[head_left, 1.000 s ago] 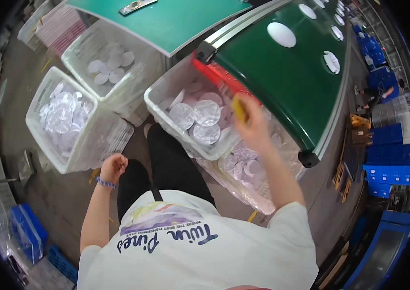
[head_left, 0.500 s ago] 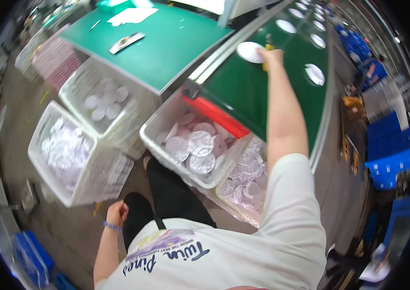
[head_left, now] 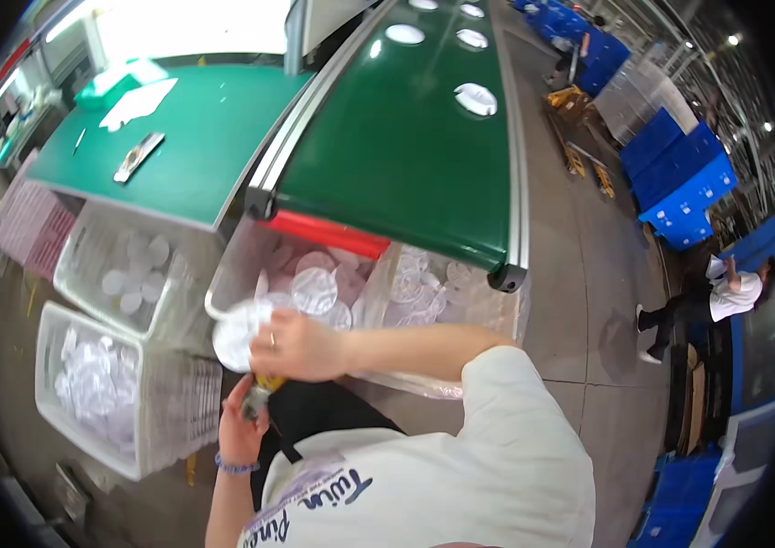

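Note:
My right hand (head_left: pixel 301 347), wearing a ring, is closed on a thin round white disc (head_left: pixel 237 336) in front of my body. A yellow-handled tool (head_left: pixel 269 382) with a grey end sticks out below the same hand; its kind is unclear. Just beneath, my left hand (head_left: pixel 241 425) with a beaded bracelet is raised, its finger and thumb apart around the grey end. Whether it touches the tool or the disc's lower edge, I cannot tell. A white crate (head_left: pixel 214 297) with several discs stands behind the held disc, under the conveyor's end.
A green conveyor belt (head_left: pixel 387 173) carries several white discs away from me. At left stand a green table (head_left: pixel 196 164) and crates of discs, the nearest a white crate (head_left: pixel 141 402). A clear-lined bin (head_left: pixel 488 310) holds scraps. Another person (head_left: pixel 737 292) is at far right.
My right hand has come back from the belt to my front, bringing the disc and the yellow-handled tool. My left hand has risen towards them. The view has turned to the right.

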The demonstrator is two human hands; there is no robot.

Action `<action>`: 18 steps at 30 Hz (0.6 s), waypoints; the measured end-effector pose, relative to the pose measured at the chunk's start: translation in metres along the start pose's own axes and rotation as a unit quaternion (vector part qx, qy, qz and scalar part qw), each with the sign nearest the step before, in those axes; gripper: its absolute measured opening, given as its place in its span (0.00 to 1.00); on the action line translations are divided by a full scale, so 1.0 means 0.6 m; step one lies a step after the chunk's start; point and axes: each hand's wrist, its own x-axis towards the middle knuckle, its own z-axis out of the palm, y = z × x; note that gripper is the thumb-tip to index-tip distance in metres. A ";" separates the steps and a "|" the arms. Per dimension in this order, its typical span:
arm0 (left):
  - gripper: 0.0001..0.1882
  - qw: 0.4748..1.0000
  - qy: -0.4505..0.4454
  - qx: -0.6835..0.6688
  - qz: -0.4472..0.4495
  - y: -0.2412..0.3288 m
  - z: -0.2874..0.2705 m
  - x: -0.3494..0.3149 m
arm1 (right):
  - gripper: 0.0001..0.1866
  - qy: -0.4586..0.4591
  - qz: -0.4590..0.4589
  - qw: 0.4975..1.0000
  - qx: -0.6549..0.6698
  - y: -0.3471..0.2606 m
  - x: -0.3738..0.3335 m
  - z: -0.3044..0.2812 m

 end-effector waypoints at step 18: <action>0.22 0.965 0.012 0.260 -0.019 -0.040 -0.034 -0.052 | 0.31 -0.236 0.213 0.934 0.161 -0.115 -0.046 -0.025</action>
